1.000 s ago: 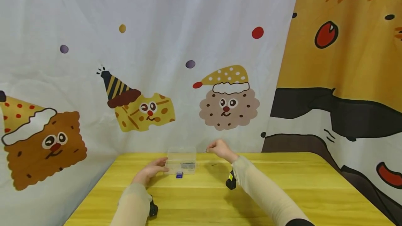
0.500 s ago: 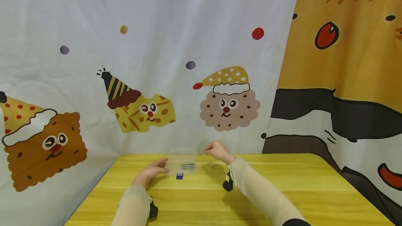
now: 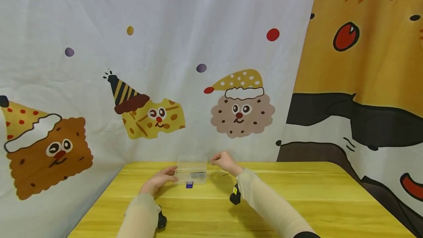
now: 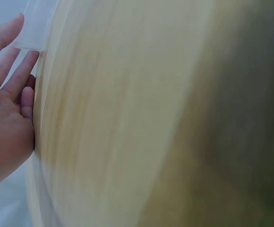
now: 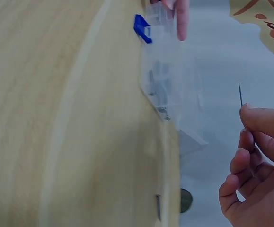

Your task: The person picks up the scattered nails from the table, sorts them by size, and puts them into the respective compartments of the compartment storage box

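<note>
A clear plastic box [image 3: 198,181] stands near the table's far edge, its lid [image 3: 191,162] raised at the back. A blue latch [image 5: 140,29] shows at its front, and several thin dark metal pieces [image 5: 161,109] lie inside. My left hand [image 3: 160,180] is at the box's left end, fingers mostly straight and touching it; in the left wrist view the hand [image 4: 9,99] has its fingertips right at the box's corner. My right hand [image 5: 260,165] pinches a thin metal nail [image 5: 240,94] upright between thumb and forefinger, just right of the raised lid.
Another small dark nail [image 5: 158,207] lies on the yellow wood-grain table [image 3: 281,201], right of the box. Behind the table's far edge hangs a white cloth [image 3: 158,47] printed with cartoon figures. A black camera [image 3: 235,195] is strapped to the right wrist.
My right hand has moved left and slightly down, bringing the nail closer to the box's lid. The left hand has stayed at the box's left end.
</note>
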{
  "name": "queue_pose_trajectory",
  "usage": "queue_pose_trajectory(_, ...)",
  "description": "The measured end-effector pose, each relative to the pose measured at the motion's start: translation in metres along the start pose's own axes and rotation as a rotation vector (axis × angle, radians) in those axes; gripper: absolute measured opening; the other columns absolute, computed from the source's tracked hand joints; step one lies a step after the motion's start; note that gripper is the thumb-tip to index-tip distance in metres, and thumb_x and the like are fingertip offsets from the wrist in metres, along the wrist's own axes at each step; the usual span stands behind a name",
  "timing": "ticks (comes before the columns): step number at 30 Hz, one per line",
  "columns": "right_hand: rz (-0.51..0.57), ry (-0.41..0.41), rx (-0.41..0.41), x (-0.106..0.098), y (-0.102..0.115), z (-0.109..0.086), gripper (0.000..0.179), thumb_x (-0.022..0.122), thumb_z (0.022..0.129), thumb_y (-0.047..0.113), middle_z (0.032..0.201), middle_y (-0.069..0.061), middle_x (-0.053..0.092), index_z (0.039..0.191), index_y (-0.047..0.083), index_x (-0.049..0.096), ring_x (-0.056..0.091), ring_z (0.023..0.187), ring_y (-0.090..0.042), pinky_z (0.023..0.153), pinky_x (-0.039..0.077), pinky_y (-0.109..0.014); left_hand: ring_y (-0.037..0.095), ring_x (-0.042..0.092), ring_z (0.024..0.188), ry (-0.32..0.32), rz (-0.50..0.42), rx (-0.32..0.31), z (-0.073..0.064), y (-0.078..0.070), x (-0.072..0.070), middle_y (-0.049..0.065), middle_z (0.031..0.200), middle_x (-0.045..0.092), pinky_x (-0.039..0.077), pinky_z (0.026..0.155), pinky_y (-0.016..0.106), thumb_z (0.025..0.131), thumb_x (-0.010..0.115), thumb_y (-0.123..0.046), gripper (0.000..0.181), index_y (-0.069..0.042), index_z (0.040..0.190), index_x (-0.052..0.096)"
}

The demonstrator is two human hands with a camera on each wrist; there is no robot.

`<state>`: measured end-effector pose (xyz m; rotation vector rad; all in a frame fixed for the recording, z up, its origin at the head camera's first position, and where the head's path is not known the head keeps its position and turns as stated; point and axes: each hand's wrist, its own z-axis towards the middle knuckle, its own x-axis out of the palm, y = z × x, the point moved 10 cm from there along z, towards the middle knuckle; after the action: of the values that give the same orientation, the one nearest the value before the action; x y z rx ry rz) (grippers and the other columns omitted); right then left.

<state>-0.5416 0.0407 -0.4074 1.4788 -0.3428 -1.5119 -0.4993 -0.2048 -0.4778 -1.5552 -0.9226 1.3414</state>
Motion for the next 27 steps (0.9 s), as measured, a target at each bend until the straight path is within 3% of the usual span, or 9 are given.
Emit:
queue_pose_trajectory(6,0.037,0.029,0.033,0.013,-0.009,-0.003,0.016,0.065,0.091,0.009,0.099,-0.010,0.072,0.097,-0.002,0.075,0.065,0.094,-0.029,0.082,0.053,-0.042,0.047,0.034,0.133,0.018,0.006,0.003,0.002,-0.001,0.006,0.030,0.144,0.039,0.023,0.107,0.063,0.086,0.070,-0.010,0.068,0.000,0.146,0.040)
queue_pose_trajectory(15,-0.009,0.037,-0.025,0.027,-0.003,-0.001,0.014,0.066,0.090,0.008,0.095,-0.009,0.072,0.094,-0.001,0.076,0.066,0.091,-0.023,0.080,0.054,-0.039,0.046,0.035,0.133,-0.012,0.011,0.001,0.006,0.001,-0.002,0.029,0.144,0.041,0.025,0.107,0.062,0.085,0.072,-0.011,0.069,-0.002,0.146,0.041)
queue_pose_trajectory(21,-0.026,0.037,-0.048,0.041,-0.002,-0.004,0.012,0.067,0.088,0.005,0.090,-0.010,0.073,0.090,-0.003,0.076,0.055,0.066,-0.011,0.063,0.048,-0.028,0.047,0.034,0.133,-0.007,0.005,-0.005,0.002,0.000,-0.002,0.030,0.143,0.040,0.024,0.107,0.062,0.085,0.071,-0.011,0.069,0.000,0.146,0.040)
queue_pose_trajectory(27,-0.039,0.016,-0.021,0.053,-0.009,-0.002,0.010,0.070,0.084,0.006,0.083,-0.006,0.073,0.088,-0.001,0.077,0.049,0.056,-0.006,0.054,0.043,-0.023,0.046,0.034,0.133,-0.003,-0.009,-0.014,0.001,0.002,-0.003,0.029,0.144,0.041,0.022,0.107,0.063,0.085,0.071,-0.010,0.068,-0.001,0.146,0.042)
